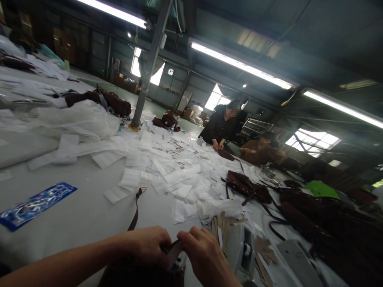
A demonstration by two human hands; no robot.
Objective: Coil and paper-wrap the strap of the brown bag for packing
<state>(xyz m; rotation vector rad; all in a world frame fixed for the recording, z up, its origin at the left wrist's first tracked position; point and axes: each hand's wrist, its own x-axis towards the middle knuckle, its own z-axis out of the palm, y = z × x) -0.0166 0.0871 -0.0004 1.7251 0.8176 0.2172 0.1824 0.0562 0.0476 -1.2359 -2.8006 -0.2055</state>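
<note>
My left hand [151, 245] is closed, with its fingers curled at one side of a pale grey strip [174, 254] at the bottom middle. The strip's upper end is pinched between the thumb and fingers of my right hand [201, 248]. Below both hands lies a dark brown bag [128, 275], mostly cut off by the frame and covered by my forearms. A brown strap [135, 215] with a metal clasp runs out past my left wrist onto the white table [98, 215]. My left fingertips are partly hidden.
White paper and plastic pieces [185, 175] litter the table. A tape dispenser [241, 247] stands right of my hand, beside brown card scraps [265, 251]. Brown bags [248, 185] pile up at right. A blue packet [37, 203] lies left. Two co-workers [223, 123] are across the table.
</note>
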